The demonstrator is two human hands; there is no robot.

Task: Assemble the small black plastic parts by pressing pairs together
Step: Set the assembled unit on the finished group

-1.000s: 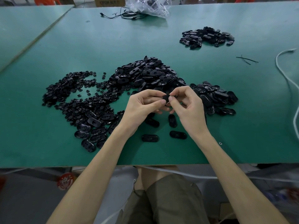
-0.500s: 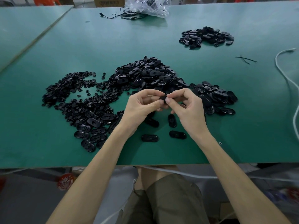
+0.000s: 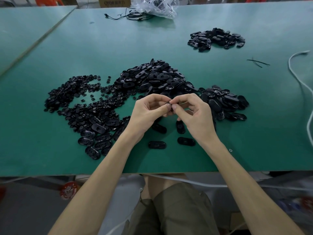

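Pinching one small black part (image 3: 169, 103) between curled fingertips, the left hand (image 3: 147, 113) and the right hand (image 3: 194, 116) meet just above the green table (image 3: 254, 133), probably so that both thumbs can press it with force. The fingers hide most of the part, so I cannot tell if it is one piece or a joined pair. The heap of oval shells (image 3: 152, 78) and the heap of small round pieces (image 3: 74, 99) lie near for easy reach. A far heap (image 3: 216, 39) perhaps keeps finished ones apart.
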